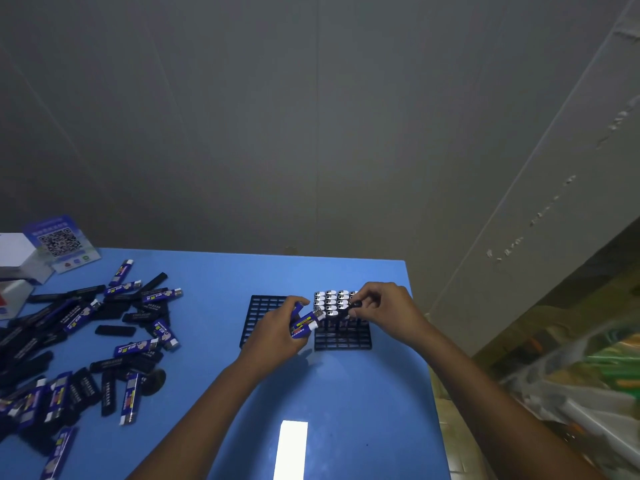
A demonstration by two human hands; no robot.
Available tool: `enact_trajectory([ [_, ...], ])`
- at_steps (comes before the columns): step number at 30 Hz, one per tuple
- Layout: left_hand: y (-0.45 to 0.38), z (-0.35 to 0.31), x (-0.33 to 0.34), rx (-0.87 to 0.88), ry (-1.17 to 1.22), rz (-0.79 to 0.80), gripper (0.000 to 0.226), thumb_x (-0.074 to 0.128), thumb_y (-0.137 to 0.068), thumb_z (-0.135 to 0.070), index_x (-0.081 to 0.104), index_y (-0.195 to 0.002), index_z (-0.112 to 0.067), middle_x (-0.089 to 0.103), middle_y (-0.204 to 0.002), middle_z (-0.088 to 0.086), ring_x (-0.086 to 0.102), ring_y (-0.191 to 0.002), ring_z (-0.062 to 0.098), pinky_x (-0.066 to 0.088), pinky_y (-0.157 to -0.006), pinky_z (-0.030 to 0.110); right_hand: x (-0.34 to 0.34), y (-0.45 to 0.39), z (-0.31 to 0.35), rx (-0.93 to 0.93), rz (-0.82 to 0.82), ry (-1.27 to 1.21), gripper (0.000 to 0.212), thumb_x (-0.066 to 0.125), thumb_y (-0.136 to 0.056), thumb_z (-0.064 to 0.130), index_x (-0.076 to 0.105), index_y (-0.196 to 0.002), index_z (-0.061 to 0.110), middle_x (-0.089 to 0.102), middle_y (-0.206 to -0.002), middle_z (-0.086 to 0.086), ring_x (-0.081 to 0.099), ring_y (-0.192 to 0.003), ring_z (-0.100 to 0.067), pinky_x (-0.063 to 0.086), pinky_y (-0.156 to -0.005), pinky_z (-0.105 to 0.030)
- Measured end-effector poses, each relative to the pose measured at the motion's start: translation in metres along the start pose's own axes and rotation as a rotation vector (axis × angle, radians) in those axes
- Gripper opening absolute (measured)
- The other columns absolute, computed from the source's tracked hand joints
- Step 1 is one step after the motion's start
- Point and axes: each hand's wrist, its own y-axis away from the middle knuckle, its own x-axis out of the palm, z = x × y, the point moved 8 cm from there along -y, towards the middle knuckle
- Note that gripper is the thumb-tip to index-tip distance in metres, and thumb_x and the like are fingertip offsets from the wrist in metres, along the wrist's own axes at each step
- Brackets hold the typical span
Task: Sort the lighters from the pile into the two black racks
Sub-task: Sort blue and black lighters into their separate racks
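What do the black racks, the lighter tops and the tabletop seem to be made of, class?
Left rack and right rack: probably moulded plastic, matte black, with a thin even grid. Lighter tops: likely metal, bright and silvery. Tabletop: smooth glossy blue, perhaps laminate or plastic, since it mirrors a lamp.

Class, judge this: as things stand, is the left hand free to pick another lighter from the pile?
Probably not yet. The left hand already grips blue lighters over the left rack, and the pile lies well off to its left.
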Motion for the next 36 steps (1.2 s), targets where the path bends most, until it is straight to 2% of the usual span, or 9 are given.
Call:
enact_trajectory([
  [5, -0.003, -0.006, 0.0, 0.02, -0.007, 0.001, 0.047, 0.073, -0.087, -0.026, 0.05, -0.128, -0.031, 0.058, -0.089, -0.017, 0.058, -0.074, -0.001, 0.039, -0.059, 0.006, 0.0, -0.002, -0.004, -0.06, 0.02, 0.163, 0.021, 0.085, -0.076, 0.017, 0.067, -0.079, 0.027, 0.061, -0.065, 0.009, 0.054, -0.061, 0.0, 0.039, -0.06, -0.012],
  [9, -0.005, -0.005, 0.002, 0.021, 0.008, 0.008, 0.047, 0.074, -0.087, -0.028, 0.05, -0.127, -0.031, 0.062, -0.096, -0.016, 0.061, -0.081, 0.002, 0.041, -0.062, 0.005, 0.003, -0.006, -0.01, -0.091, 0.011, 0.284, 0.016, 0.084, -0.077, 0.022, 0.07, -0.084, 0.02, 0.053, -0.076, 0.011, 0.054, -0.073, -0.007, 0.038, -0.065, -0.018],
  [12, -0.007, -0.004, 0.004, 0.02, 0.023, 0.012, 0.047, 0.074, -0.086, -0.026, 0.051, -0.127, -0.031, 0.063, -0.098, -0.016, 0.062, -0.084, 0.002, 0.045, -0.066, 0.008, 0.006, -0.009, -0.013, -0.074, -0.009, 0.33, 0.015, 0.081, -0.079, 0.019, 0.07, -0.088, 0.019, 0.051, -0.074, 0.012, 0.05, -0.071, -0.006, 0.032, -0.061, -0.015],
  [16, -0.008, 0.0, 0.005, 0.005, 0.035, 0.018, 0.048, 0.075, -0.086, -0.025, 0.05, -0.127, -0.031, 0.063, -0.098, -0.016, 0.063, -0.085, 0.0, 0.046, -0.066, 0.008, 0.013, -0.011, -0.016, -0.073, -0.008, 0.341, 0.025, 0.081, -0.077, 0.016, 0.058, -0.086, 0.019, 0.053, -0.072, 0.009, 0.05, -0.068, -0.011, 0.038, -0.061, -0.026],
  [20, -0.01, 0.005, 0.004, -0.013, 0.06, 0.008, 0.047, 0.075, -0.086, -0.025, 0.05, -0.124, -0.034, 0.062, -0.095, -0.016, 0.062, -0.081, -0.002, 0.044, -0.061, 0.006, 0.014, -0.012, -0.017, -0.076, -0.021, 0.347, 0.026, 0.081, -0.078, 0.015, 0.055, -0.082, 0.021, 0.055, -0.074, 0.008, 0.052, -0.069, -0.011, 0.038, -0.06, -0.023],
  [23, -0.01, 0.014, 0.002, -0.041, 0.08, -0.001, 0.048, 0.075, -0.085, -0.025, 0.05, -0.125, -0.036, 0.064, -0.098, -0.012, 0.064, -0.081, 0.003, 0.05, -0.066, 0.012, 0.016, -0.013, -0.011, -0.102, -0.022, 0.334, 0.025, 0.08, -0.077, 0.015, 0.057, -0.082, 0.023, 0.055, -0.075, 0.009, 0.052, -0.07, -0.008, 0.037, -0.061, -0.02],
  [26, -0.007, 0.026, -0.005, -0.07, 0.076, -0.025, 0.05, 0.075, -0.084, -0.028, 0.049, -0.125, -0.039, 0.066, -0.103, -0.012, 0.065, -0.084, 0.006, 0.058, -0.076, 0.031, 0.024, -0.016, 0.0, -0.121, -0.007, 0.301, 0.025, 0.082, -0.076, 0.016, 0.059, -0.082, 0.023, 0.056, -0.075, 0.01, 0.053, -0.071, -0.006, 0.041, -0.063, -0.02],
  [32, 0.005, 0.053, -0.029, -0.106, 0.059, -0.087, 0.052, 0.073, -0.081, -0.027, 0.046, -0.123, -0.043, 0.065, -0.106, -0.008, 0.064, -0.091, 0.017, 0.057, -0.08, 0.037, 0.054, -0.031, 0.037, -0.164, -0.002, 0.23, 0.024, 0.083, -0.077, 0.02, 0.06, -0.082, 0.024, 0.059, -0.074, 0.01, 0.056, -0.07, -0.005, 0.041, -0.062, -0.014],
  [36, 0.015, 0.077, -0.048, -0.137, 0.096, -0.122, 0.051, 0.074, -0.082, -0.023, 0.048, -0.122, -0.04, 0.066, -0.102, -0.01, 0.065, -0.088, 0.012, 0.056, -0.077, 0.033, 0.084, -0.052, 0.065, -0.174, 0.013, 0.22, 0.02, 0.082, -0.077, 0.017, 0.064, -0.082, 0.019, 0.063, -0.075, 0.005, 0.059, -0.072, -0.011, 0.045, -0.065, -0.022],
])
